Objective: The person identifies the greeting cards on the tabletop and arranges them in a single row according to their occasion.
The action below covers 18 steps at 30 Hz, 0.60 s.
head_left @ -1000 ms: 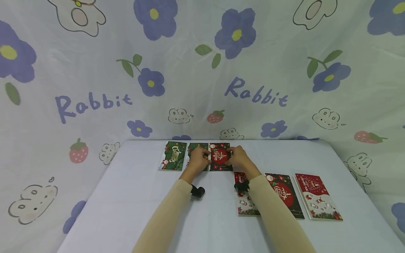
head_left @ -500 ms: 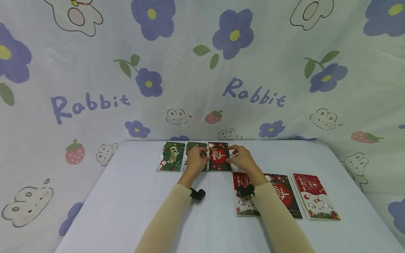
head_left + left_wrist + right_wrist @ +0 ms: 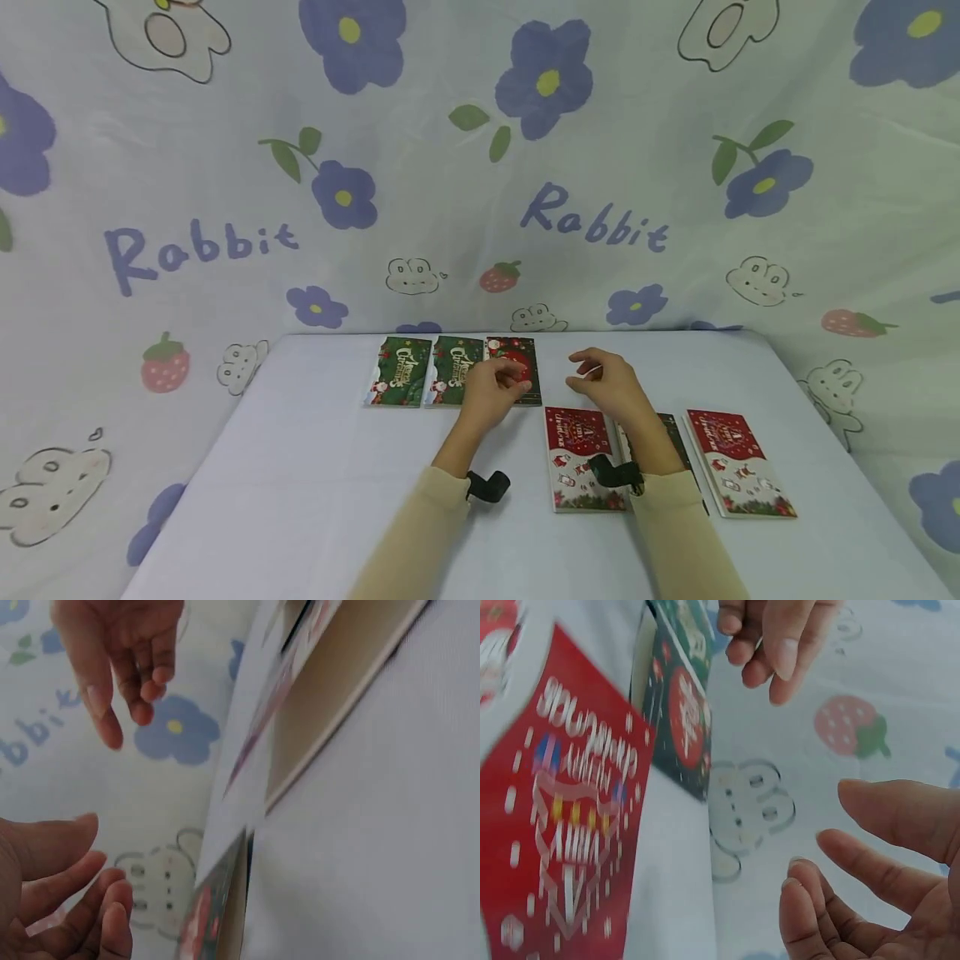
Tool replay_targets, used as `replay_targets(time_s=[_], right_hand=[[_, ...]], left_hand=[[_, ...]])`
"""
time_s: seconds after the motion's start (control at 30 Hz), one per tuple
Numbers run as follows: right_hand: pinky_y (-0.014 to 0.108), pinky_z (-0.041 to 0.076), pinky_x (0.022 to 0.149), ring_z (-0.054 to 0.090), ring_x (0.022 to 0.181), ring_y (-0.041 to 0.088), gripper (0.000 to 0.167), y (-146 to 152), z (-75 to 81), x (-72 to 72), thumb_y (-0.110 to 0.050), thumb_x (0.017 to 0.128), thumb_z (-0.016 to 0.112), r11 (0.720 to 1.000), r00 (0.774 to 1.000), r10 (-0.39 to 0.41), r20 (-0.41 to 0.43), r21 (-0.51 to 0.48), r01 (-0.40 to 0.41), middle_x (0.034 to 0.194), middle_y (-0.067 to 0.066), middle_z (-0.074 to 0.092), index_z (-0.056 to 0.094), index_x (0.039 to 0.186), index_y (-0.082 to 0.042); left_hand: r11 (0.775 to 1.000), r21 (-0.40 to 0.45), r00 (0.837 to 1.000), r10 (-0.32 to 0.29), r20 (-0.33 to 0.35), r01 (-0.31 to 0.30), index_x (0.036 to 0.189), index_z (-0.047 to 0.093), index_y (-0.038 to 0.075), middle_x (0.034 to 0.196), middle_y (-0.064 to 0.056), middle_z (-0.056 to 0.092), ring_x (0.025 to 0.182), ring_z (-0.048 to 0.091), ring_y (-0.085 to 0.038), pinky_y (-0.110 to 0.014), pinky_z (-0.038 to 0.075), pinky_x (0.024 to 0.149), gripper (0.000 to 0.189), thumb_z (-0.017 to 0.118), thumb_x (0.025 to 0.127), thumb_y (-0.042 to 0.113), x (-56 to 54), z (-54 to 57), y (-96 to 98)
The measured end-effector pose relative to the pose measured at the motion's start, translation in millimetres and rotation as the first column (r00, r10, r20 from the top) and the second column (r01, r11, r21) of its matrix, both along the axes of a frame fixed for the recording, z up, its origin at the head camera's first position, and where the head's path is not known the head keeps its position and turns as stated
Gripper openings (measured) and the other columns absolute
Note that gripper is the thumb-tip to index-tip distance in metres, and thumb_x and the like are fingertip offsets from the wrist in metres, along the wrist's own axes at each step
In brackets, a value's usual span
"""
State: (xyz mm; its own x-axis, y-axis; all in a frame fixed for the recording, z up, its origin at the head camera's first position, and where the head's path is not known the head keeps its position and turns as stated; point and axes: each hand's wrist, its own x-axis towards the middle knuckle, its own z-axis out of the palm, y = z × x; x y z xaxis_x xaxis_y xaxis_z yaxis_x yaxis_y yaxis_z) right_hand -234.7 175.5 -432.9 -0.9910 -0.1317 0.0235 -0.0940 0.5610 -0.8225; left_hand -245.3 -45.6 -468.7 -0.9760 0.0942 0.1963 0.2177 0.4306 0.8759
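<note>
In the head view three notebooks with Christmas covers form a back row: a green one [image 3: 400,372], a second green one [image 3: 448,375] and a dark one with a red circle [image 3: 527,350]. My left hand [image 3: 487,393] hovers over the dark one, hiding part of its cover, fingers loosely bent around nothing. To its right my right hand [image 3: 609,387] is raised above the white table [image 3: 300,483], thumb and fingers apart. Both wrist views show gaps between the fingers of the left hand [image 3: 60,892] and the right hand [image 3: 885,877].
Nearer on the right lie a red-and-white notebook [image 3: 573,450], a dark notebook [image 3: 678,442] mostly covered by the right forearm, and another red-and-white notebook [image 3: 738,462]. A patterned cloth [image 3: 450,183] hangs behind the table's far edge.
Both hands have let go of the dark notebook in the back row. The right hand has drawn away to the right; the left has lifted and shifted right, uncovering the second green notebook.
</note>
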Motion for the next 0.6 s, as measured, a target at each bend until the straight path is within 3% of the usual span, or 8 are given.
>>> replay_targets(time_s=[0.17,0.33,0.6], right_hand=[[0.044,0.054,0.081,0.063,0.102,0.033,0.038,25,-4.1,8.5,-0.014,0.100,0.072,0.999,0.999,-0.032,0.013,0.019,0.032,0.115,0.019,0.066,0.066,0.134,0.001],[0.041,0.055,0.076,0.064,0.099,0.032,0.037,49,-11.8,11.5,-0.015,0.100,0.071,0.998,0.997,-0.064,0.045,0.034,0.062,0.111,0.018,0.066,0.066,0.131,0.004],[0.038,0.053,0.071,0.063,0.092,0.030,0.034,81,-13.7,14.9,-0.014,0.100,0.071,0.992,0.991,-0.109,0.078,0.075,0.103,0.107,0.018,0.066,0.067,0.127,0.007]], left_hand=[[0.995,-0.035,0.995,-0.095,0.009,0.096,0.114,0.077,-0.001,0.102,-0.013,0.072,0.089,0.066,-0.020,-0.032,0.055,0.077,0.024,0.082,0.092,0.009,9.6,-2.4,34.8],[0.988,-0.063,0.990,-0.136,0.046,0.139,0.117,0.076,0.000,0.108,-0.011,0.073,0.099,0.067,-0.023,-0.034,0.056,0.082,0.027,0.081,0.094,0.012,18.0,-2.7,67.1],[0.977,-0.049,0.974,-0.203,0.099,0.209,0.120,0.074,-0.003,0.110,-0.017,0.066,0.080,0.064,-0.009,-0.022,0.053,0.065,0.030,0.081,0.093,0.009,29.3,-2.5,103.3]])
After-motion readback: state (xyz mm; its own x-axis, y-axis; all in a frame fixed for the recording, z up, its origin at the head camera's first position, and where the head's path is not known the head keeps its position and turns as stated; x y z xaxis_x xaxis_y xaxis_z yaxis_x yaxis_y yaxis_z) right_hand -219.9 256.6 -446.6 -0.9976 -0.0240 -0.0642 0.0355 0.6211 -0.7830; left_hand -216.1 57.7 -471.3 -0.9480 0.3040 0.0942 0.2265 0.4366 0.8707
